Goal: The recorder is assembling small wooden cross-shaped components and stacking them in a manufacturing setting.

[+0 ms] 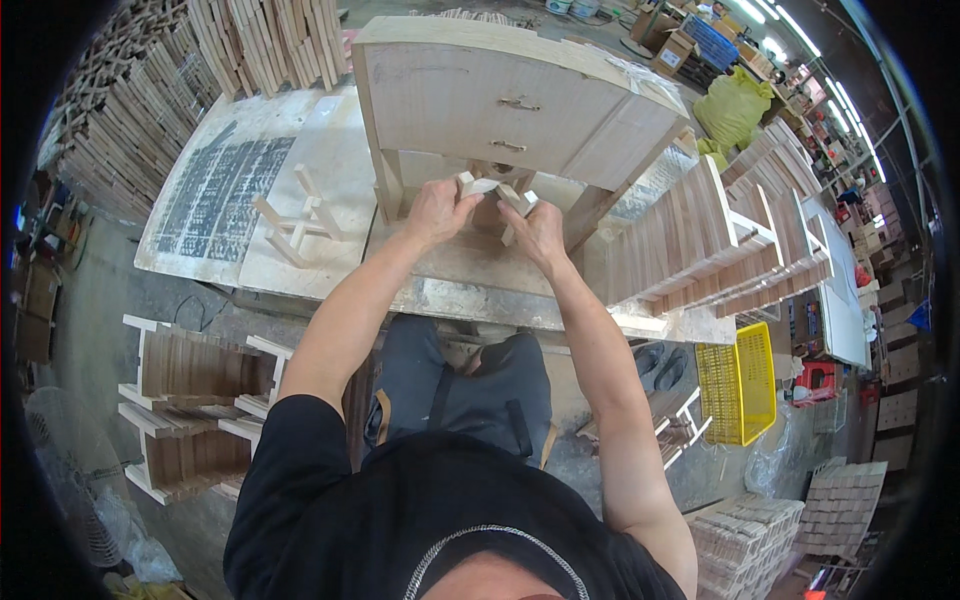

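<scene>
My left hand [436, 212] is closed around a pale wooden piece [477, 184], its square end showing beyond the fingers. In my right hand [540, 232] is another pale wooden piece [516, 198], with a short bar jutting down beside the fingers. Whether the two pieces are joined, I cannot tell. Both hands are under the front edge of a large box-like wooden housing [470, 95] that stands on legs on the bench. Behind the held pieces, in the gap under the housing, is a partly hidden round part [503, 168]. To the left lies a small wooden frame [305, 217] of crossed bars.
The wooden bench [265, 265] runs across in front of me. Stacked wooden frames with panels stand at right [680, 235] and at lower left [200, 370]. Tall bundles of wood strips [270, 45] rise at far left. A yellow crate [757, 385] sits on the floor at right, beside sandals [668, 368].
</scene>
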{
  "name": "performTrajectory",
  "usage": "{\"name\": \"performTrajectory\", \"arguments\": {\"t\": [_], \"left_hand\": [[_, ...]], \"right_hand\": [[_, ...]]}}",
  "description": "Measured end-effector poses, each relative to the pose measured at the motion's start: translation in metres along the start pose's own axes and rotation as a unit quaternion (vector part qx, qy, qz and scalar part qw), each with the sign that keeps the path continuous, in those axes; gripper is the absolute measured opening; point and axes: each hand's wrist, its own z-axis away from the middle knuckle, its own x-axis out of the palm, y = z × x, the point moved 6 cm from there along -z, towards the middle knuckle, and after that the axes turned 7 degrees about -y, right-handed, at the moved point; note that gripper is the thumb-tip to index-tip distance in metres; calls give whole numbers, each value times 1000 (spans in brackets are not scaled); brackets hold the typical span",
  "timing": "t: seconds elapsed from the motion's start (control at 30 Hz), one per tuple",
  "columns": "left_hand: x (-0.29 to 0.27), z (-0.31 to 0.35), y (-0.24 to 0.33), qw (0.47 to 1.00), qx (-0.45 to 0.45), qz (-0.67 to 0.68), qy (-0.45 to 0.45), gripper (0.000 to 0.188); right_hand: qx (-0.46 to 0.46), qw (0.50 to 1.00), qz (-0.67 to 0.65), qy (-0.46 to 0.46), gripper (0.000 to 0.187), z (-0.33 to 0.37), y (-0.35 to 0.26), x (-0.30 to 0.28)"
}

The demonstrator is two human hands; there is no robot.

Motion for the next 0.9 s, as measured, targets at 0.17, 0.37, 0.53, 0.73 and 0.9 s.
{"name": "performTrajectory", "arguments": {"t": [0.17, 0.37, 0.53, 0.73, 0.9], "left_hand": [[3, 4, 10, 1000, 1, 2, -4, 32], [-4, 11, -1, 999, 0, 23, 30, 32], [-3, 3, -1, 998, -64, -4, -8, 32], [-2, 4, 0, 998, -61, -8, -15, 31], [0, 7, -2, 1000, -7, 3, -6, 28]], "right_hand": [[16, 1000, -12, -8, 37, 5, 0, -2], [-13, 993, 111, -22, 36, 19, -20, -3], [-28, 986, 162, -4, 38, 8, -18, -4], [9, 991, 130, -35, 38, 12, -24, -11], [-22, 989, 148, -2, 36, 12, -19, -6]]}}
